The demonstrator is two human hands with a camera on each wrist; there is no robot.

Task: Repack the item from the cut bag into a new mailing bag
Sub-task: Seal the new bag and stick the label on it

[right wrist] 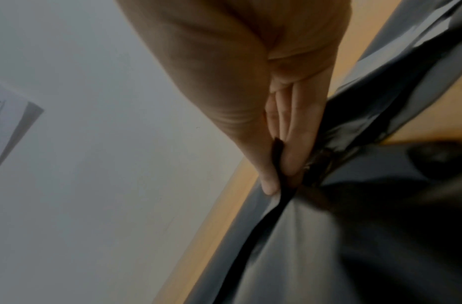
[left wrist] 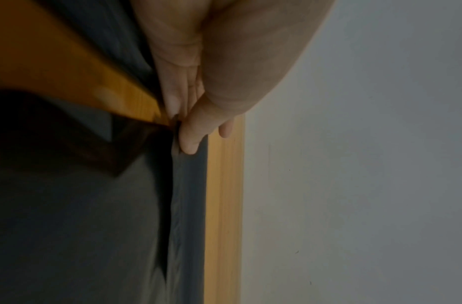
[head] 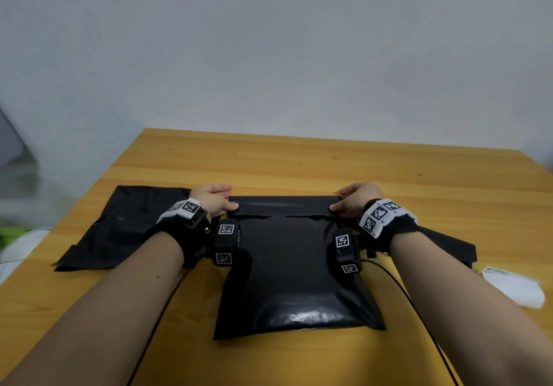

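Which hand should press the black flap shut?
Probably both: the left hand and right hand each pinch one end of the black plastic mailing bag's flap, equally placed.

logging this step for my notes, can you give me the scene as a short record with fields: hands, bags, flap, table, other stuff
left hand: pinches the left end of the flap
right hand: pinches the right end of the flap
flap: folded toward the person over the bag's mouth
filled bag: black, bulging, in the middle of the table
flat bag: black, lies left of the filled bag
table: wooden, against a pale wall
white object: at the right table edge, unclear what it is
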